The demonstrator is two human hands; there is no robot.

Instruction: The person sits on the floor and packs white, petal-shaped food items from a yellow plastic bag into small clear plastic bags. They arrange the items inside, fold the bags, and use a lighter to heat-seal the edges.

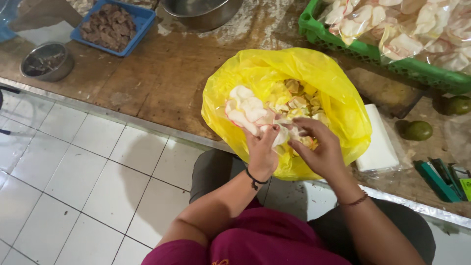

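Both hands' grip holds pale, pink-edged crackers (248,112) in a yellow bag (338,105).

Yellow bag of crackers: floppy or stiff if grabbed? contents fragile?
The yellow bag looks like thin crinkled film, so probably floppy and prone to slump. The crackers look thin and curled, so likely light and brittle. Both hands, left and right, hold them in fingertips.

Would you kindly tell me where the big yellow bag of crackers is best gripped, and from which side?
Probably the loose folded-down rim at the far side of the yellow bag, from above: it stands free, while both hands, left hand and right hand, crowd the near edge.
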